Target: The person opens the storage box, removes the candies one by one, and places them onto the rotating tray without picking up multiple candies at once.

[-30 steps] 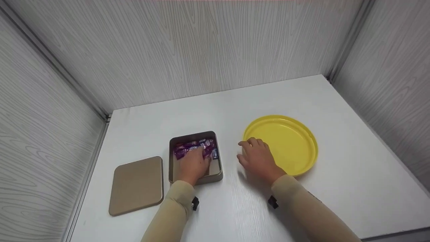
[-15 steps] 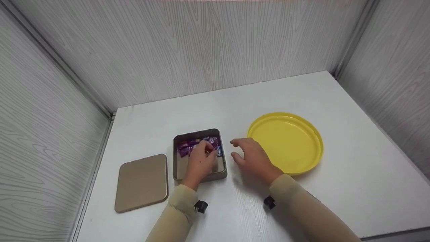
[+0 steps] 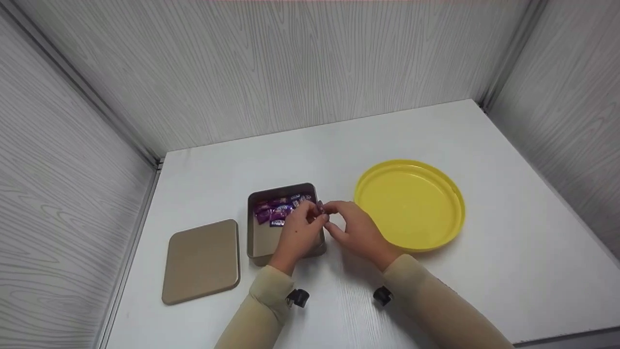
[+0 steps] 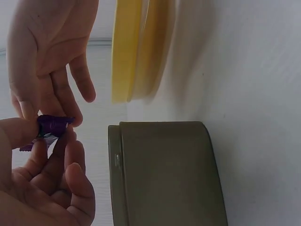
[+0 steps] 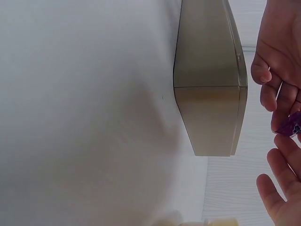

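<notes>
- Centrally, in the head view, a person's two hands meet near the right edge of a square metal tin [image 3: 264, 241].
- The left hand [image 3: 297, 237] is narrowed to a pinch, its thumb and fingertips holding a small purple-wrapped sweet [image 4: 54, 126]; its other fingers are loosely bent.
- The right hand [image 3: 361, 235] comes to the same sweet from the other side, thumb and forefinger drawn together on it, with the remaining fingers apart.
- The sweet is off the table, held higher than the tin's rim, as both wrist views show; the fingers hide part of its wrapper.
- Inside the tin, more wrapped sweets [image 3: 280, 212], mostly purple, with some blue and white printing, lie in a loose heap toward the far side. The lettering is too small to read.
- To the left of the tin, just beside it, a flat square lid [image 3: 201, 261] of similar brownish metal lies on the white table [image 3: 523, 252].
- To the right, a round yellow tray [image 3: 411, 208] with a raised rim sits partly behind the right hand.
- Both arms wear beige sleeves [image 3: 426, 295], with a small black device [image 3: 299, 297] at each wrist.
</notes>
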Demonstrator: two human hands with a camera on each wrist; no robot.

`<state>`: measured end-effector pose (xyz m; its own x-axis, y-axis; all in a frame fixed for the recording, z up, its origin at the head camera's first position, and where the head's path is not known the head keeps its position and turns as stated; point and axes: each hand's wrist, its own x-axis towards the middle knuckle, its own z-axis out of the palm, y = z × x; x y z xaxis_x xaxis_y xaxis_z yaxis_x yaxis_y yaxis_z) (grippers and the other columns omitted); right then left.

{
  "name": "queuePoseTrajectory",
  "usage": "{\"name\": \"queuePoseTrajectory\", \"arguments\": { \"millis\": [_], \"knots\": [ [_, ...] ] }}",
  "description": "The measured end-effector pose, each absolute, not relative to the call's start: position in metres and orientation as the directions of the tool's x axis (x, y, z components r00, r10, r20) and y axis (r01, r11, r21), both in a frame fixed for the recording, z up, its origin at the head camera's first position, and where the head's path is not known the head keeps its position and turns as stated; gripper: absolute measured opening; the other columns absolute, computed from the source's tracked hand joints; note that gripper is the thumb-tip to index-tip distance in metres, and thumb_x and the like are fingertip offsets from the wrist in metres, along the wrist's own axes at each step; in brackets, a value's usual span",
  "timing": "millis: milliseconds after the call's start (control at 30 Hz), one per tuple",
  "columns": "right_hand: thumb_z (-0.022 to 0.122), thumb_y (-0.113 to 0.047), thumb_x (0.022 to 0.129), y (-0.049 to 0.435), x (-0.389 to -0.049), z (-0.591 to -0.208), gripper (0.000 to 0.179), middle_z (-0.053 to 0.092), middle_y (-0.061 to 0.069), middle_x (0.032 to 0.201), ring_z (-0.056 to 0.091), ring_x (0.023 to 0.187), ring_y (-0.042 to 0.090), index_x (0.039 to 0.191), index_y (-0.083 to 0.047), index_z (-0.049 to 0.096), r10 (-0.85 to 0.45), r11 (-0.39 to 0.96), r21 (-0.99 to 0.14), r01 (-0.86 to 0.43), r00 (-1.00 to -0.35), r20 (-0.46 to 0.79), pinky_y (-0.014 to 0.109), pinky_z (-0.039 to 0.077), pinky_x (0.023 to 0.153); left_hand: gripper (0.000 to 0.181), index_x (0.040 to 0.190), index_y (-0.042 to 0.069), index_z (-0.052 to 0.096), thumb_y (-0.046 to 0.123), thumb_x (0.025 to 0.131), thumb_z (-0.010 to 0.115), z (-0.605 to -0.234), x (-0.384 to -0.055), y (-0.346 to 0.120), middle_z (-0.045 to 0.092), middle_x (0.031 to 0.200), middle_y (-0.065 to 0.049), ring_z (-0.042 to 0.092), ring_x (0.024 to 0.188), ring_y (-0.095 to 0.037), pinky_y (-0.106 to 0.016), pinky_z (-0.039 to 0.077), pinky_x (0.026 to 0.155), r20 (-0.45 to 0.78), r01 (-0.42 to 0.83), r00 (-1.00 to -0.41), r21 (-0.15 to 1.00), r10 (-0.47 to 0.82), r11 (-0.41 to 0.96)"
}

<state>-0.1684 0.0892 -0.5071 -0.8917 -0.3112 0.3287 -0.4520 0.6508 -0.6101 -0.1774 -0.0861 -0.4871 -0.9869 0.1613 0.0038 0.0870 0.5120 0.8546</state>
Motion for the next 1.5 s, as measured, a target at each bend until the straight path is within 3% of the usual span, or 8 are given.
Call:
{"name": "queuePoseTrajectory", "arguments": {
  "millis": [200, 500, 833, 1133, 1300, 1500],
  "knots": [
    [0.068, -0.027, 0.098, 0.091, -0.17, -0.508, 0.032, 0.065, -0.006, 0.12, 0.058, 0.115, 0.009, 0.129, -0.018, 0.063, -0.301, 0.652, -0.626, -0.427, -0.904, 0.303, 0.034, 0.046, 0.101, 0.013, 0.103, 0.017, 0.062, 0.028, 0.098, 0.066, -0.488, -0.177, -0.083, 0.067, 0.101, 0.001, 0.058, 0.094, -0.02, -0.042, 0.048, 0.084, -0.008, 0.087, -0.985, 0.842, 0.174, 0.533],
    [0.071, -0.018, 0.096, 0.102, -0.174, -0.508, 0.02, 0.062, -0.011, 0.106, 0.059, 0.097, 0.005, 0.115, -0.021, 0.066, -0.295, 0.619, -0.658, -0.428, -0.904, 0.311, 0.031, 0.051, 0.087, 0.014, 0.103, 0.017, 0.062, 0.031, 0.1, 0.06, -0.491, -0.177, -0.078, 0.066, 0.095, 0.001, 0.059, 0.088, -0.02, -0.039, 0.049, 0.077, -0.058, 0.081, -0.974, 0.816, 0.22, 0.572],
    [0.071, -0.016, 0.094, 0.127, -0.187, -0.505, 0.014, 0.064, -0.007, 0.1, 0.058, 0.095, 0.013, 0.106, -0.02, 0.066, -0.211, 0.724, -0.646, -0.242, -0.969, 0.126, 0.036, 0.05, 0.091, 0.019, 0.111, 0.02, 0.067, 0.034, 0.101, 0.059, -0.494, -0.178, -0.07, 0.065, 0.106, 0.004, 0.058, 0.094, -0.016, -0.038, 0.05, 0.086, -0.096, 0.128, -0.956, 0.711, 0.276, 0.691],
    [0.063, -0.033, 0.099, 0.158, -0.195, -0.506, 0.01, 0.063, -0.006, 0.093, 0.058, 0.085, 0.019, 0.101, -0.024, 0.062, -0.108, 0.821, -0.565, -0.077, -0.994, -0.022, 0.039, 0.049, 0.083, 0.015, 0.11, 0.02, 0.065, 0.03, 0.101, 0.059, -0.494, -0.178, -0.073, 0.06, 0.102, 0.005, 0.057, 0.09, -0.015, -0.035, 0.05, 0.081, -0.066, 0.129, -0.967, 0.706, 0.246, 0.696],
    [0.059, -0.024, 0.1, 0.168, -0.193, -0.508, 0.006, 0.063, -0.005, 0.099, 0.059, 0.092, 0.021, 0.104, -0.02, 0.062, -0.099, 0.872, -0.485, -0.063, -0.994, -0.05, 0.044, 0.048, 0.085, 0.015, 0.109, 0.02, 0.065, 0.031, 0.1, 0.059, -0.496, -0.18, -0.076, 0.06, 0.102, 0.005, 0.057, 0.092, -0.015, -0.036, 0.05, 0.083, -0.055, 0.139, -0.969, 0.689, 0.242, 0.712],
    [0.054, -0.017, 0.101, 0.176, -0.192, -0.514, 0.013, 0.059, 0.002, 0.098, 0.057, 0.092, 0.028, 0.107, -0.014, 0.065, -0.109, 0.936, -0.337, -0.097, -0.994, -0.017, 0.048, 0.049, 0.075, 0.015, 0.108, 0.019, 0.064, 0.03, 0.1, 0.059, -0.498, -0.181, -0.081, 0.06, 0.105, 0.004, 0.058, 0.096, -0.015, -0.037, 0.05, 0.087, -0.047, 0.137, -0.972, 0.687, 0.231, 0.714]
  ]
}}
